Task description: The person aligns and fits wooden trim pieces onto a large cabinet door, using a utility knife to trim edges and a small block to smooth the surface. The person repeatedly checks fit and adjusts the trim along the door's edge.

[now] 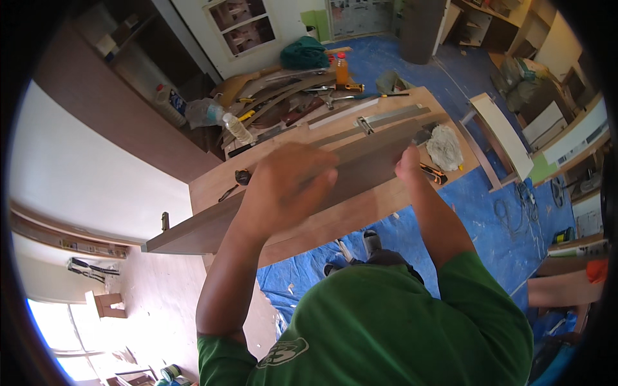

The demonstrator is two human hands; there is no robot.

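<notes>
A long grey-brown board (370, 172) stands on its edge across the wooden worktable (360, 215), slanting from lower left to upper right. My right hand (408, 163) grips it near its right end, thumb on the near face and fingers mostly hidden. Over the board's upper edge, left of its middle, is my left hand (290, 186), slightly blurred. Its fingers are curled toward the thumb; whatever lies between them cannot be made out. A crumpled clear plastic bag (444, 148) and an orange-and-black utility knife (433, 174) lie just beyond my right hand.
A tape measure (243, 177) sits left on the table. Behind the board lie a hammer (329, 100), metal strips and a plastic bottle (237, 128). An orange drink bottle (341, 69) stands farther back. Blue sheeting (476, 212) covers the floor; a white-topped frame (502, 135) stands right.
</notes>
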